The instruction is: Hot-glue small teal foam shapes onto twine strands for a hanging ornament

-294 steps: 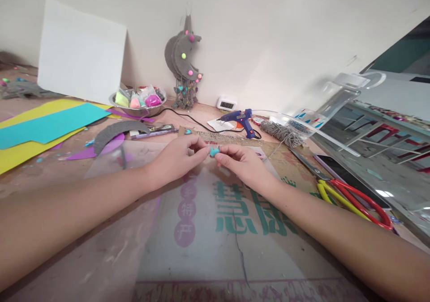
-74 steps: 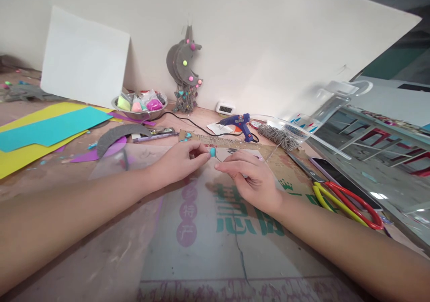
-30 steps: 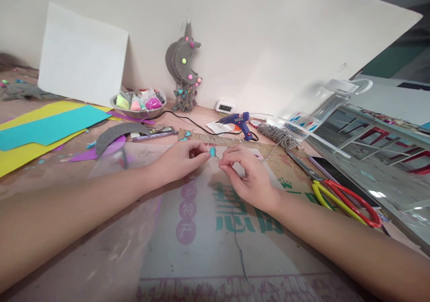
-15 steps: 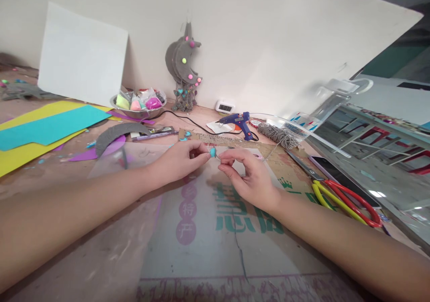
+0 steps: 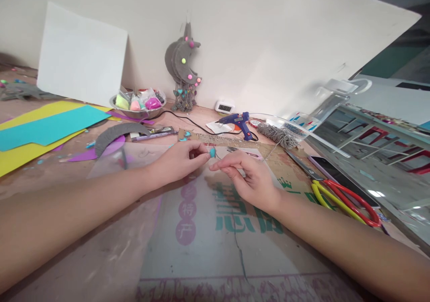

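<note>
Between the thumb and forefinger of my left hand (image 5: 183, 159) is a small turquoise piece (image 5: 212, 152), soft-looking like modelling clay. A short thin grey string (image 5: 217, 157) runs from it toward my right hand (image 5: 250, 176) and passes behind those fingers. My right thumb lies close under the forefinger, which points left, its tip just below the turquoise piece. The string seems pinched there, though the exact grip is hidden. Both hands hover over a translucent sheet (image 5: 201, 253) laid on printed cardboard.
A blue glue gun (image 5: 240, 122), a grey yarn bundle (image 5: 277, 135) and a small digital clock (image 5: 225, 106) lie behind. Scissors (image 5: 349, 201) and a phone (image 5: 342, 179) are at right. Coloured sheets (image 5: 53, 125), a grey curved strip (image 5: 116, 134) and a metal bowl (image 5: 139, 112) stand left.
My right fingers have straightened and shifted left, the forefinger now reaching just under the turquoise piece. The left hand keeps its pinch in the same place.
</note>
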Demonstrator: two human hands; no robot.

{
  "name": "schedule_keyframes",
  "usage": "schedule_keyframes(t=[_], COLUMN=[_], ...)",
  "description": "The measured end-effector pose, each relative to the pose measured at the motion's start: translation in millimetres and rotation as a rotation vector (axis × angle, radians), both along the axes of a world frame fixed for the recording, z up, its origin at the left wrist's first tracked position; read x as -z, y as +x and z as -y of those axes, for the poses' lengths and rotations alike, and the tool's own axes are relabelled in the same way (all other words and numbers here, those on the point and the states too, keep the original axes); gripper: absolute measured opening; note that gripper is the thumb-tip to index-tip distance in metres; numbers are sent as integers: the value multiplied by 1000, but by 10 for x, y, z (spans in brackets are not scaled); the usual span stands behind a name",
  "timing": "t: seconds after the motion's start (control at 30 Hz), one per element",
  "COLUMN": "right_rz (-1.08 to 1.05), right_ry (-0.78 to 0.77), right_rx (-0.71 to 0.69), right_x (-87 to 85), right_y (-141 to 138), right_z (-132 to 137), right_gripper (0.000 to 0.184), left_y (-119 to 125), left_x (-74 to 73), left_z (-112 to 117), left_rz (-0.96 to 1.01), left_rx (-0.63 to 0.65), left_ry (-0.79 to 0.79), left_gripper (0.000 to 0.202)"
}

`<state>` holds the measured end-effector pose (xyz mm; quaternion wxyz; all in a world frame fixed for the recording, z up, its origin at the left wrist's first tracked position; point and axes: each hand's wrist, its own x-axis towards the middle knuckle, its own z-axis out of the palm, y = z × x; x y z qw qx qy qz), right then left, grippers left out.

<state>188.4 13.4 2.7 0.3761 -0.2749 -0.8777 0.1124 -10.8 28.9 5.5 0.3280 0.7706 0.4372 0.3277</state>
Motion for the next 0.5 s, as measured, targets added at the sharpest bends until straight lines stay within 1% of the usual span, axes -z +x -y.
schedule_keyframes(t=[0.07, 0.1, 0.2, 0.23, 0.3, 0.37, 0.43, 0.5], right_rz=[-35, -41, -1, 10, -4, -36, -50, -74], right_ry=[-11, -25, -107, -142, -209, -281, -364, -459], right_rx=[39, 65, 165, 199, 247, 259, 241, 187], right_x=[1, -7, -44, -51, -46, -18, 17, 45], right_y=[-2, -6, -22, -29, -42, -56, -69, -83], right_z=[-5, -13, -65, -90, -143, -187, -213, -223], right_gripper=[4, 5, 23, 26, 21, 15, 20, 21], left_y=[0, 1, 6, 7, 7, 6, 4, 6], left_x=[7, 10, 6, 3, -4, -7, -5, -3], left_z=[-8, -9, -2, 3, 11, 14, 12, 10], left_rz=[-7, -10, -6, -1, 5, 3, -6, -13], left_rx=[-1, -5, -19, -21, -24, -23, -23, -21], left_ry=[4, -4, -53, -67, -63, -24, 9, 30], left_gripper=[22, 23, 24, 25, 27, 27, 26, 25])
